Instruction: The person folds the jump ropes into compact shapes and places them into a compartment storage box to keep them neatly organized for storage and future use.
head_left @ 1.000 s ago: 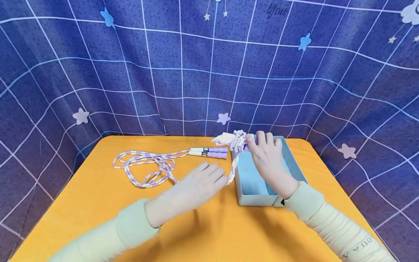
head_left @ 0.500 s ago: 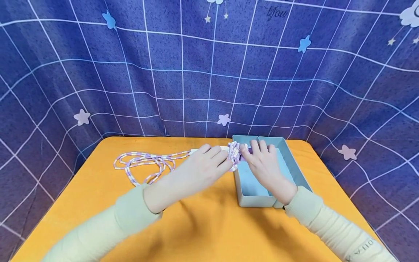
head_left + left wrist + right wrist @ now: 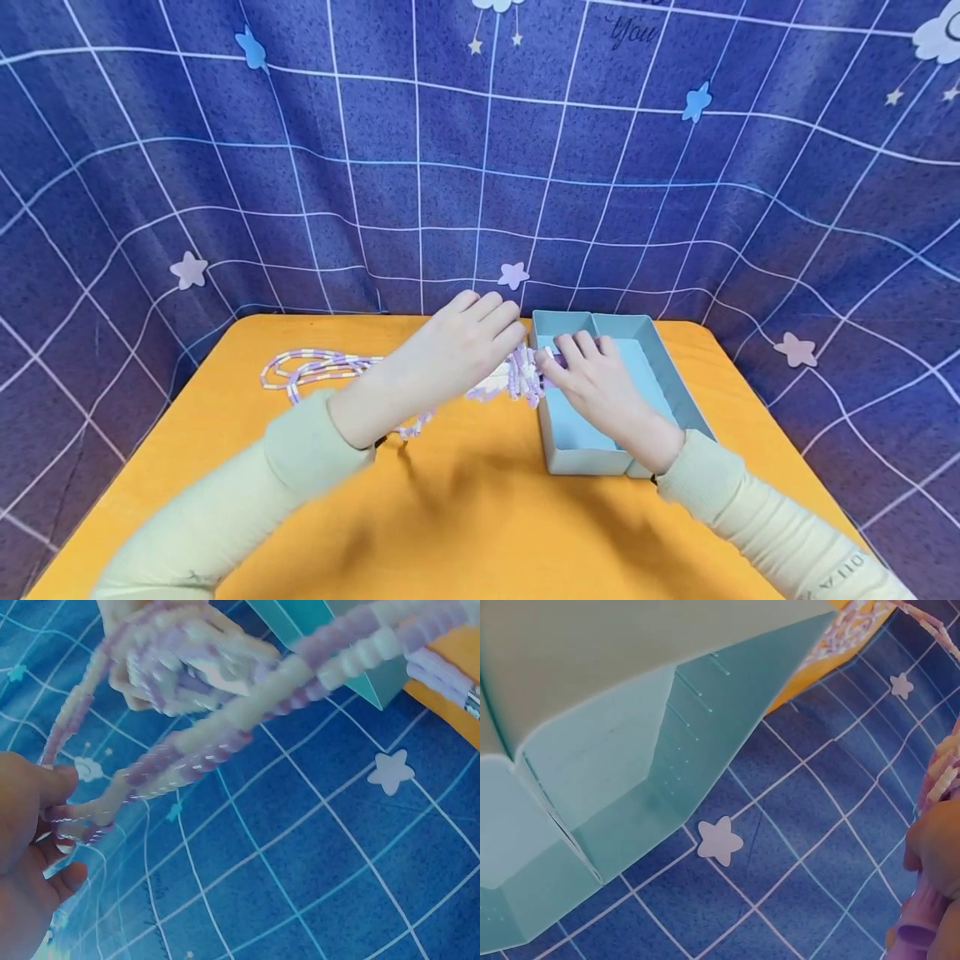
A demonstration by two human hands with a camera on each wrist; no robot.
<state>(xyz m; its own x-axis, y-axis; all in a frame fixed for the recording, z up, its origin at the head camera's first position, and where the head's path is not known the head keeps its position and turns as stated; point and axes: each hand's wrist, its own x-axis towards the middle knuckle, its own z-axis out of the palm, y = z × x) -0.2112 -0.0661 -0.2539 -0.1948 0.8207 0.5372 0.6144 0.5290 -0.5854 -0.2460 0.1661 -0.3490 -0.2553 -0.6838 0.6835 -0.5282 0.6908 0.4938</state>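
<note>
My right hand (image 3: pixel 600 387) grips the purple handles of a beaded jump rope (image 3: pixel 521 375), above the left side of the pale blue box. One handle end (image 3: pixel 922 919) sticks out below the fingers in the right wrist view. White and lilac beads are wound in a thick bundle beside that hand. To its left, my left hand (image 3: pixel 468 346) pinches a doubled strand (image 3: pixel 202 742) of the rope between thumb and fingers, stretched out from the bundle. A second beaded jump rope (image 3: pixel 300 358) lies looped on the table, partly hidden behind the left forearm.
The pale blue box (image 3: pixel 592 462), with a divider, stands on the right half of the orange table (image 3: pixel 487 533). Purple handles (image 3: pixel 442 675) of the second rope lie near the box. A dark blue curtain (image 3: pixel 450 192) with grid lines and stars surrounds the table.
The left hand has risen away from the table, drawing the strand around the bundle. The right hand has shifted slightly left and down with the handles.
</note>
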